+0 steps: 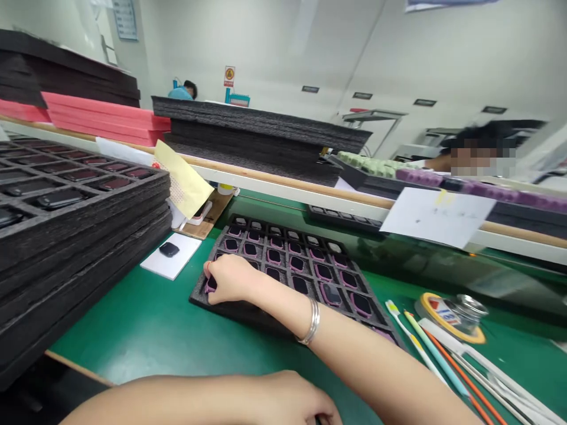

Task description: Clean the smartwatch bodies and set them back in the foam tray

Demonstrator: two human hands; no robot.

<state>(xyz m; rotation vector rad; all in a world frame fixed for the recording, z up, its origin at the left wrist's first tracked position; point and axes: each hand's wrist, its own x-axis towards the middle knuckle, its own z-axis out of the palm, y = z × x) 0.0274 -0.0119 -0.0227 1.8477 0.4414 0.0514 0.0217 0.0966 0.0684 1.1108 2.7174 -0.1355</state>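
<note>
A black foam tray (283, 280) lies on the green table, its compartments holding rows of purple-framed smartwatches (323, 271) with dark screens. My right hand (230, 277), a silver bangle on its wrist, reaches to the tray's left front corner. Its fingers are closed on a purple smartwatch (211, 285) at that compartment; the hand hides part of it. At the bottom edge of the picture, my left hand (305, 401) is curled, with a small dark bit showing by its fingers. What it holds is cut off by the frame.
Left, stacked black foam trays (84, 236) hold dark watch bodies; a black watch body (169, 249) rests on a white pad (186, 260). Right are a toothbrush (416, 336), pens, a tape roll (432, 316) and a glass jar (469, 313). A shelf (283, 180) crosses behind; a co-worker sits beyond.
</note>
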